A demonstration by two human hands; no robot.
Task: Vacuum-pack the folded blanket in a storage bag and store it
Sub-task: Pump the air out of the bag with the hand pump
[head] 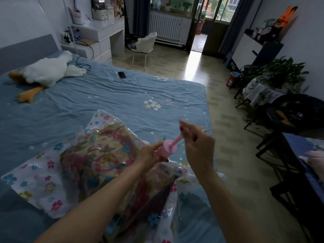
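Brightness: dim room, bluish cast.
Source: daylight through the balcony door (213, 23) and window (177, 4).
Glare: bright streak on the floor (196, 67) beyond the doorway.
Shadows: soft, dark at the right edge.
Blur: right hand (196, 142) smeared.
Distortion: wide-angle bending near the edges.

Before you lies a clear, glossy plastic storage bag printed with small flowers (43, 186), its film crinkled and catching the light; through it you see a soft floral cloth blanket (98, 160), matt and woven-looking; you hold a smooth pink plastic hand pump (166, 149), its barrel satin rather than shiny; the blue cotton-like bed sheet (105, 95) is matt and creased; the white plush goose toy (47, 71) looks fluffy; the floor (201, 67) is polished and reflects daylight.
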